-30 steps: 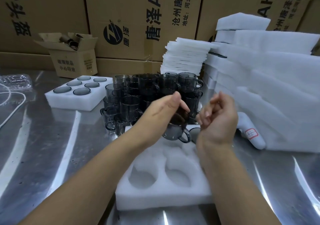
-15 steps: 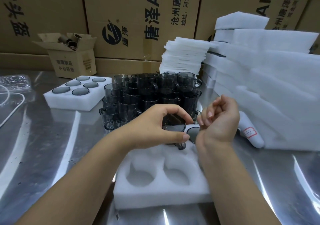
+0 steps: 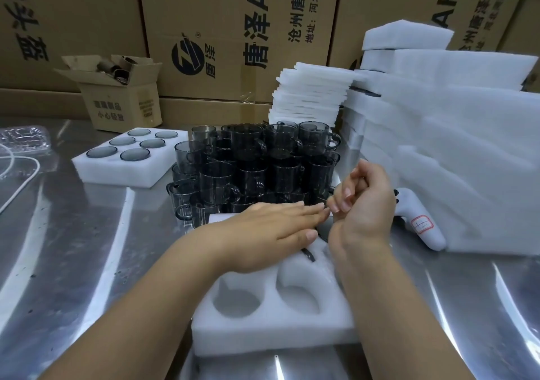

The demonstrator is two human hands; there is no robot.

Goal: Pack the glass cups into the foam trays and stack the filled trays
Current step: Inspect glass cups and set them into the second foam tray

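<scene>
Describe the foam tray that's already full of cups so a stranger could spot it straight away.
On the steel table, look left of the cluster of dark glass cups, in front of the open cardboard box. A white foam tray lies there. Unlike the nearer tray, whose two front holes are empty, all six of its holes hold a grey cup.

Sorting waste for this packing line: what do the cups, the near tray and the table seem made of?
Cups: smoke-grey glass, glossy; see-through, with bright glints on the rims.
Tray: white foam, matte; soft, fuzzy edges round its moulded pockets.
Table: probably stainless steel, polished; it shows streaky reflections of light.
</scene>
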